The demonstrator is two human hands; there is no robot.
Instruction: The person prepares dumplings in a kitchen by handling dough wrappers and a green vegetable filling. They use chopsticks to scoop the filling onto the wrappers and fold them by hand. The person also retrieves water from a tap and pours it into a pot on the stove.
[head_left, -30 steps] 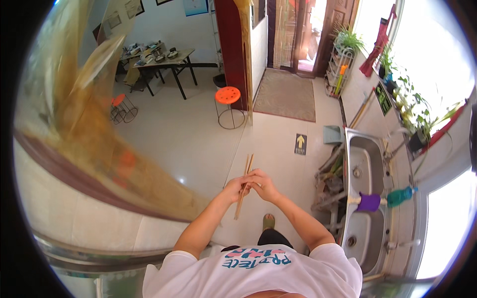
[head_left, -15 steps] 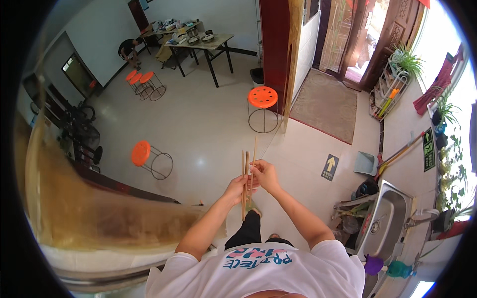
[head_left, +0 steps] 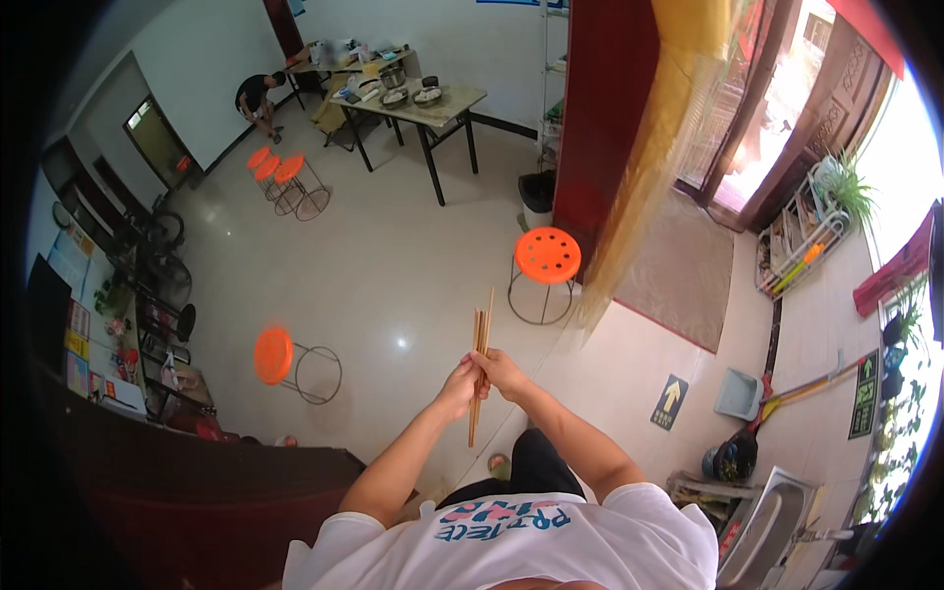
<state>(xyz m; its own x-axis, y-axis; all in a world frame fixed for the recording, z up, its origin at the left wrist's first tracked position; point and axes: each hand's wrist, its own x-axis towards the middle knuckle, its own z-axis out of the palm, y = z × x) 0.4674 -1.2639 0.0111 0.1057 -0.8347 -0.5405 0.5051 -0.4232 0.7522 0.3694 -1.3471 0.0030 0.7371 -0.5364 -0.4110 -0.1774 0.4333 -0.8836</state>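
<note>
The person's two hands meet in front of the body, above the floor (head_left: 393, 285). The left hand (head_left: 457, 389) is closed around a bundle of thin wooden sticks (head_left: 480, 336). The right hand (head_left: 503, 375) adjoins it from the other side, thumb and fingertips pinching at the same bundle. The fingers overlap there; which stick each finger contacts cannot be told. The sticks are held lengthwise, projecting beyond the hands at both ends. At the far end, one stick extends past the others.

Surrounding items are located as follows. An orange stool (head_left: 548, 256) with a perforated seat and wire legs stands beyond the hands, near the base of a dark red pillar (head_left: 605, 118). A second orange stool (head_left: 273, 355) stands to the left, well apart from the hands. Farther back, a worktop (head_left: 457, 104) on black legs carries bowls (head_left: 427, 95). A co-worker (head_left: 256, 101) bends forward near the far wall. To the right, a floor marker (head_left: 670, 401) bearing an arrow lies near a grey dustpan (head_left: 737, 394). A metal sink (head_left: 762, 536) is at the lower right.
</note>
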